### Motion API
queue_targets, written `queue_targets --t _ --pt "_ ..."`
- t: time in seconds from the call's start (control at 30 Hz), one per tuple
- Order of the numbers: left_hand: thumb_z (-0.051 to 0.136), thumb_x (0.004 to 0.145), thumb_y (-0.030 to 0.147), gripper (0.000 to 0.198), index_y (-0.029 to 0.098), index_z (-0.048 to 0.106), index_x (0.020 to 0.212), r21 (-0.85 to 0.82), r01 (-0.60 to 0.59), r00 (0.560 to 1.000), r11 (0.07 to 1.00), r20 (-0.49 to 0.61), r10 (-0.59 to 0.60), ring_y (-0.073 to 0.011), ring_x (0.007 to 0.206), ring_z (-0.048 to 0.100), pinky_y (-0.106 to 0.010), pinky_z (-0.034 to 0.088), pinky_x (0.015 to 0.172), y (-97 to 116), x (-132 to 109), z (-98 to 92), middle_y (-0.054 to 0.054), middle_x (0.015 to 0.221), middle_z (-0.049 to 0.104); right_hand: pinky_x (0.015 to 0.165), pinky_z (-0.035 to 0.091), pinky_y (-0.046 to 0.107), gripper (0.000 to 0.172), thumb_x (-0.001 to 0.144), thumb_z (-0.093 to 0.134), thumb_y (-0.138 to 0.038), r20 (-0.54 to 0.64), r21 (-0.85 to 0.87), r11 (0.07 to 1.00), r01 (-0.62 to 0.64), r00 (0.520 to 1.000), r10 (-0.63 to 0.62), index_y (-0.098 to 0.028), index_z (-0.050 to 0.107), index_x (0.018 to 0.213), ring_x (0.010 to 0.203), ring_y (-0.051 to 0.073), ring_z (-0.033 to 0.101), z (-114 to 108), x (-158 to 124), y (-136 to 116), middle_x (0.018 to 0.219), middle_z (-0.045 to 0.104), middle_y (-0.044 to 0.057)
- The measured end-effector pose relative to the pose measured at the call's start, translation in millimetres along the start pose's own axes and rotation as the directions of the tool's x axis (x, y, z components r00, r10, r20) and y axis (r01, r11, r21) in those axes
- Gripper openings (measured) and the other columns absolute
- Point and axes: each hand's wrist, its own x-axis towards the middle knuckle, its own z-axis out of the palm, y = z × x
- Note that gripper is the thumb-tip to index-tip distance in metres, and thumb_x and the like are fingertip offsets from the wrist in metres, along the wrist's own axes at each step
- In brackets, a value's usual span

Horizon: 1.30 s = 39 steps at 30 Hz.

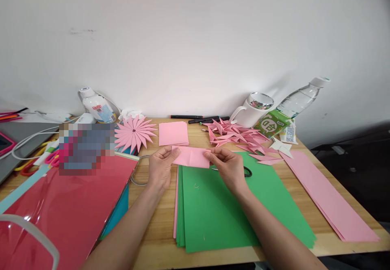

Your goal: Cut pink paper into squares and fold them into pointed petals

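A pink sheet of paper [191,158] with a short crease near its middle is stretched between my two hands, above the far left corner of a stack of green paper [237,217]. My left hand [161,166] pinches its left end between thumb and fingers. At the right end, my right hand [227,164] grips it the same way. Scissors [248,172] lie on the green stack, partly hidden behind my right hand. Just beyond the held sheet is a pile of pink paper squares [173,133].
A pink folded-paper star [134,133] lies left of the squares; loose folded pink pieces [234,133] lie right. Behind them stand a white mug [252,111] and a leaning water bottle [301,99]. Pink strips [332,197] line the right edge, a red plastic-covered pack [70,205] the left.
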Motion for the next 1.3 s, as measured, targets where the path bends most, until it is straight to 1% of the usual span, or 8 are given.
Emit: queue_targets --t 0.43,0.57,0.77,0.87,1.03,1.1,1.17,1.3 --pt "0.085 0.045 0.023 0.028 0.014 0.072 0.068 0.01 0.001 1.0 1.0 0.012 -0.001 -0.0095 0.065 0.062 -0.019 0.048 0.067 -0.6 -0.6 -0.4 -0.002 0.067 0.071 0.056 0.051 0.025 0.031 0.054 0.081 -0.039 0.001 -0.002 1.0 0.004 1.0 -0.004 -0.015 0.07 0.07 0.055 0.012 0.058 -0.6 -0.1 0.0 0.065 0.068 0.001" --pt "0.085 0.045 0.023 0.028 0.014 0.071 0.068 0.02 0.01 1.0 1.0 0.027 -0.011 -0.0105 0.066 0.062 -0.02 0.047 0.068 1.1 -0.9 0.2 -0.002 0.068 0.071 0.053 0.048 0.024 0.033 0.054 0.081 -0.04 0.01 -0.019 0.999 0.036 0.999 -0.036 -0.015 0.069 0.07 0.055 0.011 0.057 -1.8 0.7 2.1 0.065 0.067 0.001" --pt "0.084 0.049 0.024 0.029 0.012 0.07 0.072 0.155 0.044 0.99 0.987 0.123 -0.063 -0.0121 0.064 0.061 -0.023 0.047 0.064 -0.4 -1.8 -1.9 -0.003 0.07 0.07 0.052 0.045 0.023 0.035 0.056 0.079 -0.044 0.075 -0.077 0.995 0.067 0.995 -0.061 -0.014 0.067 0.07 0.056 0.012 0.056 -4.3 2.5 5.7 0.064 0.065 0.002" --pt "0.083 0.048 0.025 0.028 0.012 0.069 0.068 0.223 0.031 0.993 0.974 0.105 -0.055 -0.0112 0.059 0.059 -0.022 0.046 0.06 -0.6 -2.5 -2.6 -0.002 0.064 0.069 0.049 0.043 0.022 0.038 0.057 0.078 -0.047 0.111 -0.139 0.989 0.056 0.993 -0.041 -0.013 0.066 0.069 0.053 0.012 0.054 -6.4 3.7 5.2 0.062 0.064 0.002" --pt "0.083 0.043 0.023 0.035 0.013 0.069 0.072 0.283 0.057 0.993 0.957 0.087 -0.085 -0.0118 0.056 0.059 -0.023 0.045 0.056 3.1 -4.9 -0.3 -0.002 0.064 0.068 0.041 0.038 0.021 0.041 0.056 0.076 -0.051 0.152 -0.252 0.967 0.035 0.988 0.004 -0.013 0.065 0.067 0.046 0.01 0.05 -13.4 8.9 2.0 0.056 0.061 0.002" --pt "0.082 0.043 0.022 0.034 0.013 0.067 0.072 0.336 0.051 0.991 0.94 0.102 -0.091 -0.0103 0.052 0.056 -0.021 0.043 0.052 2.7 -4.7 -1.2 0.0 0.061 0.066 0.04 0.036 0.02 0.038 0.058 0.074 -0.049 0.185 -0.322 0.946 0.051 0.983 0.01 -0.013 0.065 0.066 0.043 0.009 0.047 -17.4 11.5 1.3 0.053 0.059 0.0" --pt "0.078 0.046 0.024 0.03 0.013 0.064 0.07 0.434 0.013 0.981 0.901 0.167 -0.095 -0.0087 0.048 0.051 -0.02 0.039 0.048 0.5 -3.4 -4.0 0.002 0.056 0.061 0.04 0.034 0.02 0.033 0.063 0.07 -0.046 0.232 -0.42 0.904 0.073 0.972 0.029 -0.014 0.064 0.066 0.042 0.01 0.046 -21.1 13.4 1.4 0.05 0.058 -0.001" --pt "0.069 0.056 0.025 0.02 0.015 0.057 0.069 0.655 -0.225 0.936 0.721 0.351 -0.027 -0.0071 0.043 0.042 -0.019 0.028 0.043 -5.6 0.1 -10.6 0.007 0.05 0.049 0.046 0.037 0.022 0.022 0.073 0.059 -0.036 0.299 -0.685 0.707 0.175 0.953 0.053 -0.015 0.063 0.067 0.046 0.011 0.05 -23.8 14.4 3.6 0.053 0.061 0.0"
